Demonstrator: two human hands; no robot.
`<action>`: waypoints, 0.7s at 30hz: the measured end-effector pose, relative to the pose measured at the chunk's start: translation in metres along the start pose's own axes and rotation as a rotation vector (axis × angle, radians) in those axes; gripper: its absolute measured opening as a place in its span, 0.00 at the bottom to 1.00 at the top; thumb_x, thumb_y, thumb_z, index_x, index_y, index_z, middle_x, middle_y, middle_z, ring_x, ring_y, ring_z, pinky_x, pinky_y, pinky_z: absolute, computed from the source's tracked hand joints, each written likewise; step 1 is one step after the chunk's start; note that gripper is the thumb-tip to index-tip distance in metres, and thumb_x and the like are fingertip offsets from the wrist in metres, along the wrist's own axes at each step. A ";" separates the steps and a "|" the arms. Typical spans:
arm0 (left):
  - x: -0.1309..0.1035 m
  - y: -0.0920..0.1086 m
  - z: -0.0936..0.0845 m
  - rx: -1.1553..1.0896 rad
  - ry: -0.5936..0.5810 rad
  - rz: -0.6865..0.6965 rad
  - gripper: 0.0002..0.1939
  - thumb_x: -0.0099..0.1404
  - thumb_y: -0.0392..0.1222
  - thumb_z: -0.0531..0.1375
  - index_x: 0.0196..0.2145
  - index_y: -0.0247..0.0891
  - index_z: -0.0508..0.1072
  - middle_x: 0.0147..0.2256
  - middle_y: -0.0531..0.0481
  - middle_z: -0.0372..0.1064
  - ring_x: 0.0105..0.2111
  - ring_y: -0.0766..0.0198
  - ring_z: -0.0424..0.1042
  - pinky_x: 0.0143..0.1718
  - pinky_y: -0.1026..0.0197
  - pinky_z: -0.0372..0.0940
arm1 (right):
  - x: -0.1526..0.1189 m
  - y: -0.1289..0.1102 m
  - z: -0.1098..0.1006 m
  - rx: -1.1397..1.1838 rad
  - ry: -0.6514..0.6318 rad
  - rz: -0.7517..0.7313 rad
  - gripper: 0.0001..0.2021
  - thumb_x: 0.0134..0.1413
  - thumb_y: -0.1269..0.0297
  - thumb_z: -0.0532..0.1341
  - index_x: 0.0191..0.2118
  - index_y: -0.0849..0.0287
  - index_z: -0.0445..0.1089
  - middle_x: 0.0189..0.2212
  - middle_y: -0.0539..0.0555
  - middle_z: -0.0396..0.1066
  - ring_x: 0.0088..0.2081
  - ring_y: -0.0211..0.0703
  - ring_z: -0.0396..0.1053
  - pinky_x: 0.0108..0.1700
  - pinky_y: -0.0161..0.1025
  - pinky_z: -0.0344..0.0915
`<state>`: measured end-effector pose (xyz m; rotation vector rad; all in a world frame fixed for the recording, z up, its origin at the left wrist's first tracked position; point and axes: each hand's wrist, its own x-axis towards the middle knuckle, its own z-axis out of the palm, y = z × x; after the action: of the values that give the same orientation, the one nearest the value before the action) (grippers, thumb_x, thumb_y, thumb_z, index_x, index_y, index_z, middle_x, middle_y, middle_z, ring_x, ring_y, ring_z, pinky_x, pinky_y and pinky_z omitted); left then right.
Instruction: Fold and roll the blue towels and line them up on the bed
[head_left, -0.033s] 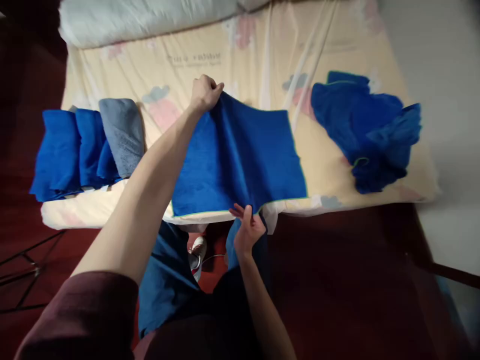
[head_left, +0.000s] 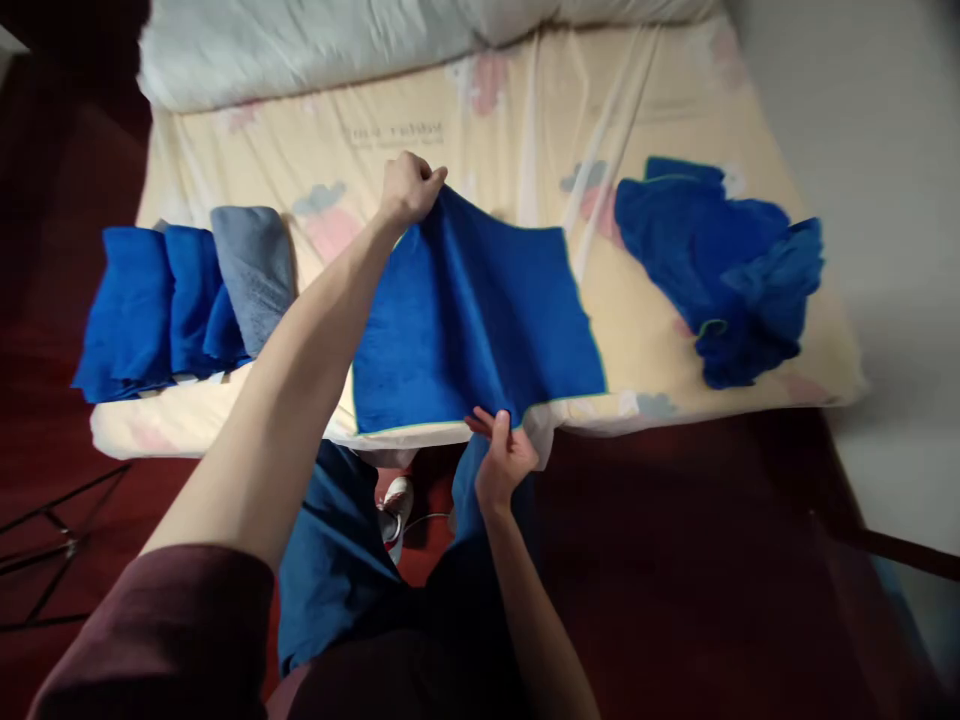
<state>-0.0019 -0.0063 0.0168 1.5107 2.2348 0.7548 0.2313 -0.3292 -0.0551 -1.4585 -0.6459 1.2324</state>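
A blue towel (head_left: 480, 310) with thin green edging lies spread over the front edge of the bed, a raised fold running between my two hands. My left hand (head_left: 412, 188) pinches its far edge and lifts it a little. At the near edge my right hand (head_left: 506, 460) grips the cloth between thumb and fingers, some fingers stretched out. To the left, folded blue towels (head_left: 135, 310) lie beside a folded grey towel (head_left: 255, 270). On the right is a crumpled heap of blue towels (head_left: 720, 265).
The bed (head_left: 330, 130) has a cream patterned sheet under a clear cover. A pale rolled quilt (head_left: 315, 45) lies along the far side. A grey wall (head_left: 877, 200) stands right, and a thin black metal frame (head_left: 64, 545) is on the floor at left.
The view has shifted slightly, so the bed, quilt and towel piles sit a little differently in the picture. Both hands keep their hold on the blue towel.
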 end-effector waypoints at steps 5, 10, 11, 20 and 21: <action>-0.043 0.031 -0.100 -0.319 0.044 0.028 0.19 0.73 0.54 0.61 0.29 0.39 0.72 0.20 0.51 0.66 0.28 0.61 0.72 0.36 0.58 0.69 | 0.009 -0.064 -0.035 -0.052 -0.098 -0.324 0.25 0.66 0.43 0.64 0.32 0.64 0.79 0.31 0.61 0.84 0.31 0.51 0.84 0.41 0.45 0.81; -0.116 0.051 -0.217 -0.583 0.052 0.096 0.19 0.74 0.56 0.63 0.34 0.38 0.69 0.26 0.50 0.71 0.32 0.61 0.75 0.37 0.59 0.71 | 0.026 -0.168 -0.046 -0.021 -0.192 -0.534 0.23 0.62 0.43 0.68 0.30 0.61 0.76 0.26 0.57 0.82 0.27 0.45 0.82 0.34 0.39 0.79; -0.132 0.054 -0.239 -0.624 0.054 0.106 0.17 0.76 0.53 0.62 0.35 0.38 0.69 0.28 0.50 0.72 0.33 0.63 0.74 0.38 0.60 0.71 | 0.028 -0.193 -0.044 -0.015 -0.210 -0.572 0.24 0.61 0.42 0.68 0.29 0.60 0.75 0.24 0.55 0.80 0.26 0.44 0.81 0.32 0.38 0.78; -0.229 0.067 -0.381 -0.726 0.375 0.223 0.07 0.77 0.38 0.63 0.42 0.31 0.75 0.32 0.52 0.69 0.31 0.69 0.63 0.46 0.57 0.71 | 0.024 -0.367 -0.011 -0.049 -0.421 -0.726 0.26 0.57 0.37 0.71 0.28 0.56 0.68 0.19 0.44 0.65 0.21 0.31 0.69 0.23 0.27 0.65; -0.234 0.065 -0.391 -0.703 0.411 0.239 0.08 0.75 0.39 0.65 0.43 0.29 0.76 0.32 0.51 0.69 0.31 0.70 0.62 0.47 0.55 0.71 | 0.025 -0.377 -0.007 -0.063 -0.418 -0.759 0.26 0.57 0.37 0.71 0.28 0.56 0.68 0.19 0.43 0.63 0.21 0.30 0.66 0.22 0.27 0.63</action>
<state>-0.0795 -0.2971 0.3647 1.3369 1.7207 1.8281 0.3288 -0.2035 0.2872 -0.8506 -1.3783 0.8997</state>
